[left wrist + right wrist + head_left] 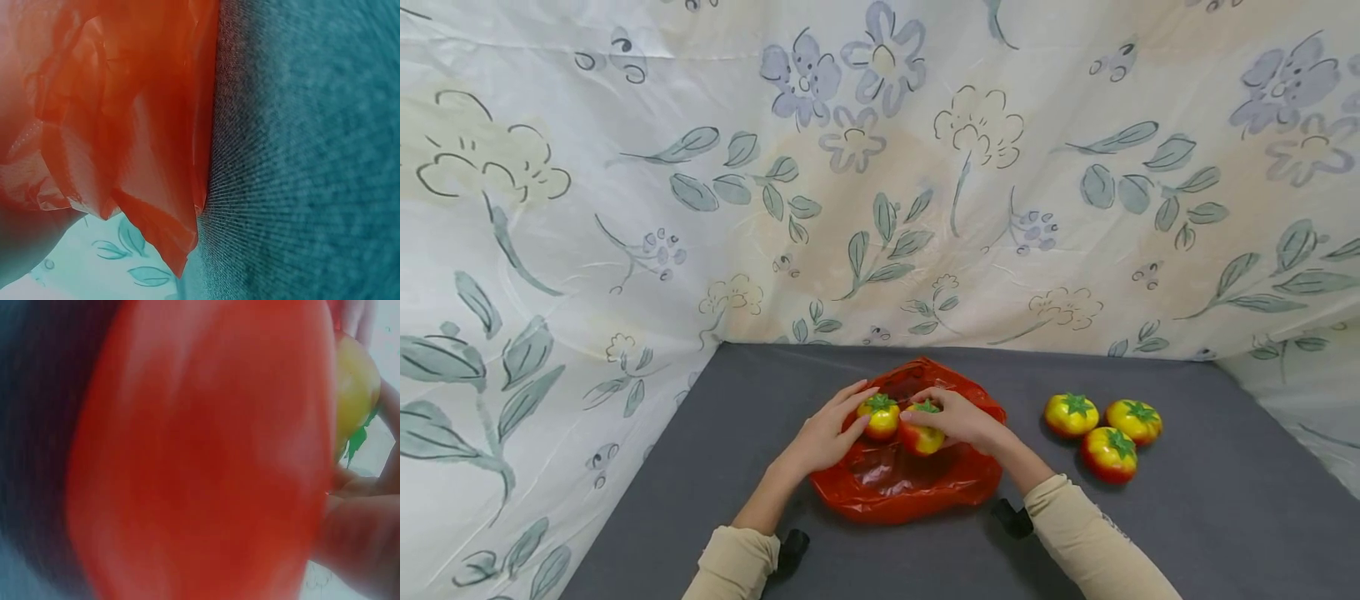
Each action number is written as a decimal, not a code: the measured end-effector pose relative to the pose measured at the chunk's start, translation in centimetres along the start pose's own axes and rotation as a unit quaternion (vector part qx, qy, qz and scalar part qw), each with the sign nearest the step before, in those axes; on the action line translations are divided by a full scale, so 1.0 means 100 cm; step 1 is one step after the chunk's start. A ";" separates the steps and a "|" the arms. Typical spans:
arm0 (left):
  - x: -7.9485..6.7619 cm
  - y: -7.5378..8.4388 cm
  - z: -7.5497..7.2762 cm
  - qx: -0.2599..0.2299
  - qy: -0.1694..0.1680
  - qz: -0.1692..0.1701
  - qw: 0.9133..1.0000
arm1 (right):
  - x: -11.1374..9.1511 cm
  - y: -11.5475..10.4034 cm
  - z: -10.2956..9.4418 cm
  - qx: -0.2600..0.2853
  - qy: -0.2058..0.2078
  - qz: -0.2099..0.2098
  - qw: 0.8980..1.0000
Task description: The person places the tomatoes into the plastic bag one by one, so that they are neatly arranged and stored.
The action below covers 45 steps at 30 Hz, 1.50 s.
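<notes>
A red plastic bag point(904, 502) lies spread open on the grey tabletop, its rim standing up around two yellow-and-red tomatoes with green leafy tops. My left hand point(824, 435) holds the left tomato point(882, 422) between thumb and fingers. The right tomato point(921, 441) is gripped by my right hand point(966, 419), close beside the first. Both hands are over the bag's mouth. In the left wrist view the crinkled bag point(125, 125) hides the fingers. The bag point(206, 456) also fills most of the right wrist view, with a tomato point(355, 394) partly showing at the right.
Three more tomatoes point(1108, 454) sit grouped on the tabletop point(1210, 517) to the right of the bag. Floral cloth point(880, 233) hangs behind the table and along its sides. Black wrist devices point(1013, 518) show below both forearms.
</notes>
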State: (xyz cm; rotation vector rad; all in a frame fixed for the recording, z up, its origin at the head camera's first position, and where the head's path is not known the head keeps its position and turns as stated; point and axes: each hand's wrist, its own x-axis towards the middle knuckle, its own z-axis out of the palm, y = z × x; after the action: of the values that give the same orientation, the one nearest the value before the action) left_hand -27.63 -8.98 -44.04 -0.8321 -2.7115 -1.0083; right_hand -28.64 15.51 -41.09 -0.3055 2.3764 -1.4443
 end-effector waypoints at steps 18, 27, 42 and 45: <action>0.002 0.006 0.000 -0.002 -0.005 0.004 1.000 | 0.002 -0.004 0.045 -0.065 0.001 -0.039 0.997; 0.000 0.006 0.001 -0.002 -0.006 -0.004 1.000 | 0.001 -0.004 0.061 -0.070 -0.008 -0.040 0.997; -0.002 0.007 0.002 -0.002 -0.005 -0.001 1.000 | 0.004 0.004 0.066 -0.047 -0.027 -0.056 0.997; -0.002 0.007 0.003 -0.002 -0.004 -0.005 1.000 | 0.005 0.006 0.064 -0.027 -0.031 -0.052 0.998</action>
State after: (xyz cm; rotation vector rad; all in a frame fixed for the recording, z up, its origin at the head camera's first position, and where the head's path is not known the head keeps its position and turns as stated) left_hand -27.08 -8.48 -43.91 -0.8272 -2.7241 -1.0136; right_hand -26.60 10.42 -44.43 -0.4888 2.3840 -1.3957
